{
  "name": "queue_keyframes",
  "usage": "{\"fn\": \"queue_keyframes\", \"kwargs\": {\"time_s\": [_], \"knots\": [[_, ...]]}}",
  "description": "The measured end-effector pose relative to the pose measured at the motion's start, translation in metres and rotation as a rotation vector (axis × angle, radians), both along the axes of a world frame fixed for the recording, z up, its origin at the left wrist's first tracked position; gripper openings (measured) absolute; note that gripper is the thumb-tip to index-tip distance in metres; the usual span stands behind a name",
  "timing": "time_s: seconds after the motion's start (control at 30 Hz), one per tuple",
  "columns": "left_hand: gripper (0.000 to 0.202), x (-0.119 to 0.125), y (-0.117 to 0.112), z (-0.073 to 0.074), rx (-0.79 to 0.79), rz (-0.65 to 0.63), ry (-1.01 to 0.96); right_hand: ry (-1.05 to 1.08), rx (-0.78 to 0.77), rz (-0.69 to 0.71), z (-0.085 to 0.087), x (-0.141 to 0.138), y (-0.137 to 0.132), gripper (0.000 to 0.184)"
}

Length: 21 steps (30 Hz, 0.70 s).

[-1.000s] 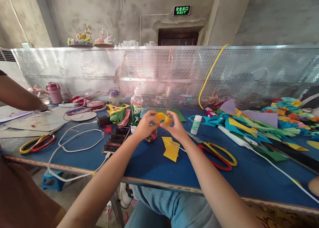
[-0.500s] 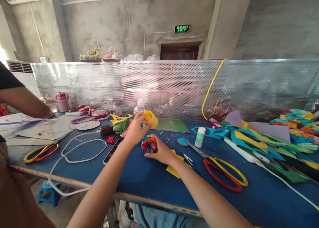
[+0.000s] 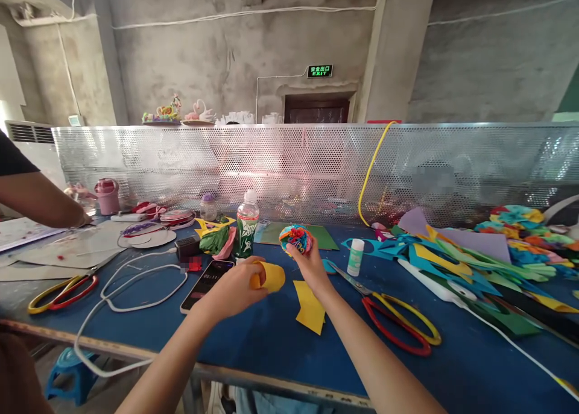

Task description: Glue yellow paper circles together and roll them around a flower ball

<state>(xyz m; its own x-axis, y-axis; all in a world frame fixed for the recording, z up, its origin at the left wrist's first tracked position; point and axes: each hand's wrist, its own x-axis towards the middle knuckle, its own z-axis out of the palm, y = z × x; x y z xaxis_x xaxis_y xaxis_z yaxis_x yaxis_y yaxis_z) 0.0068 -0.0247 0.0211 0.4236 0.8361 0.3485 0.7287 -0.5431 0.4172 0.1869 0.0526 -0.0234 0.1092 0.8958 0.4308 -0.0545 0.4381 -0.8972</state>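
Bare grey concrete wall (image 3: 181, 64) is rising at the back, with a green-lit exit sign (image 3: 319, 71) hanging over a dark doorway. Below it, a long perforated silver metal screen (image 3: 217, 161) is running behind a blue worktable (image 3: 257, 354).

Left hand (image 3: 237, 288) is curling its fingers inward and pinching a curved piece of plain yellow paper (image 3: 275, 277) by its near end; paper is sitting low over the table, in front of the phone and bottle. Right hand (image 3: 310, 262) is staying partly closed, thumb in front, gripping a round multicoloured ball-like bundle (image 3: 296, 234); bundle is showing in front of a flat dark-green sheet (image 3: 325, 238), farther from the table's near edge than the yellow paper. The two held pieces are keeping apart.

Flat cut yellow paper scraps (image 3: 310, 311) are lying between the forearms. Large scissors with one red and one yellow handle (image 3: 398, 326) are lying at the right, blades pointing toward a small flat blue disc (image 3: 329, 266). White-capped green-and-white glue stick (image 3: 355, 257) is standing upright just beside the blades.

Clear bottle with a green label (image 3: 247, 230) is standing behind the left hand; dark-screened phone (image 3: 205, 286) is lying beside that hand. At far left, a co-worker's bare forearm (image 3: 45, 203) is reaching over pale flat sheets (image 3: 79, 245).
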Motion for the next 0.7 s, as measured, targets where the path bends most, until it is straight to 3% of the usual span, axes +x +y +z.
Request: {"fn": "queue_keyframes", "kwargs": {"time_s": [0.13,0.27,0.43,0.53,0.6,0.7], "knots": [[0.009,0.004,0.008,0.002,-0.02,-0.049,0.003,0.103,-0.116,0.15,-0.003,-0.008,-0.003,0.058],[0.013,0.008,0.018,-0.002,-0.01,-0.05,-0.079,0.071,-0.127,0.152,-0.012,-0.013,0.001,0.055],[0.012,0.011,0.027,-0.013,-0.004,-0.048,-0.254,0.107,-0.255,0.116,-0.015,-0.015,0.001,0.051],[0.009,0.013,0.029,-0.02,0.009,-0.02,-0.32,0.014,-0.336,0.138,-0.015,-0.013,-0.001,0.053],[0.009,0.014,0.029,-0.023,0.008,-0.011,-0.322,-0.081,-0.304,0.069,-0.013,-0.01,-0.002,0.059],[0.008,0.017,0.027,-0.024,0.007,-0.017,-0.289,-0.128,-0.032,-0.024,-0.007,-0.007,-0.007,0.064]]}}
